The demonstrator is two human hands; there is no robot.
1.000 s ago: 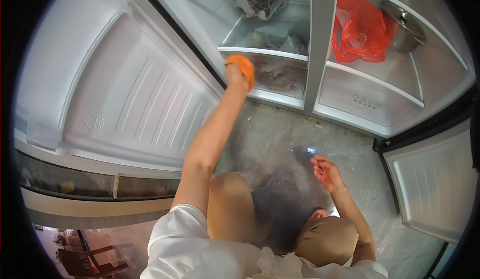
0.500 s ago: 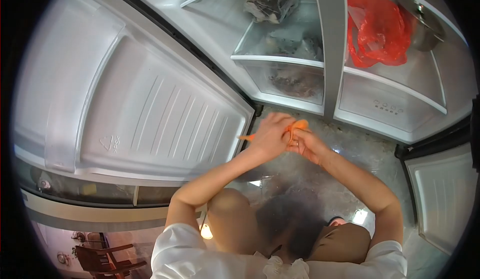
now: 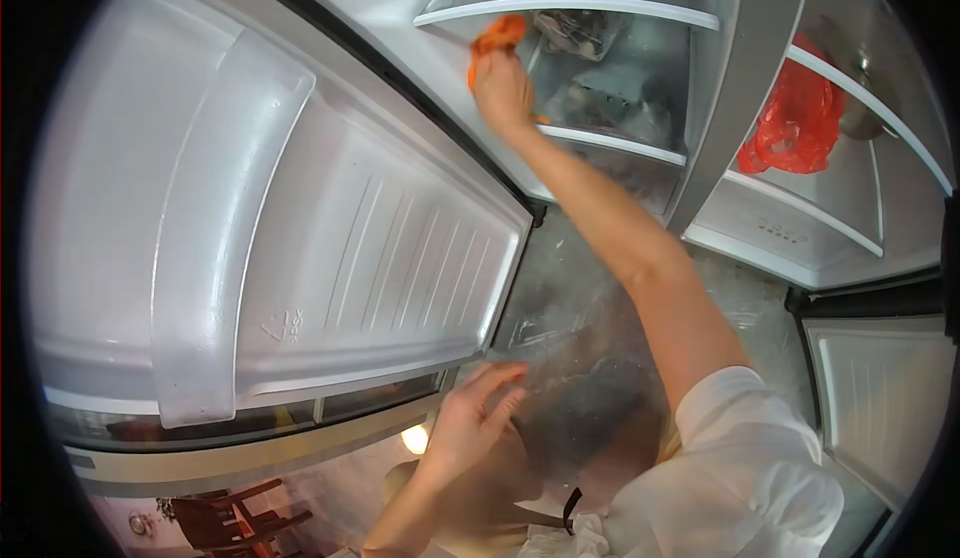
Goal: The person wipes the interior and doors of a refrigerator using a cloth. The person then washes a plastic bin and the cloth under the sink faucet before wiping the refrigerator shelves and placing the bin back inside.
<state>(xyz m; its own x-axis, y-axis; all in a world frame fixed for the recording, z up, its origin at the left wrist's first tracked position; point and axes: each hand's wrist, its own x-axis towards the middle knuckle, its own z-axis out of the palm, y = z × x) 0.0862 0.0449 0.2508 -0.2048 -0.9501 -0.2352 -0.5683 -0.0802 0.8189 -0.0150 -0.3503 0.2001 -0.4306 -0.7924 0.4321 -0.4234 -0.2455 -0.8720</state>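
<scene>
My right hand (image 3: 503, 93) is closed around an orange cloth (image 3: 496, 40) at the left inner wall of the left fridge compartment, level with the gap between two white-edged shelves. Beside it, a bagged dark item (image 3: 580, 33) lies inside, with frosty bags (image 3: 615, 98) below. Low in front of the body, my left hand (image 3: 478, 416) holds nothing, its fingers apart, near the lower edge of the open left door (image 3: 400, 248).
A red plastic bag (image 3: 800, 118) and a metal pot (image 3: 868, 98) sit in the right compartment. The right door (image 3: 880, 388) stands open. Behind the left door is a wooden chair (image 3: 235, 520). Grey floor (image 3: 570, 278) lies below.
The orange cloth was in my left hand, then between both hands; now my right hand has it, up at the compartment's left wall. My left hand has dropped back toward my body. The view has shifted.
</scene>
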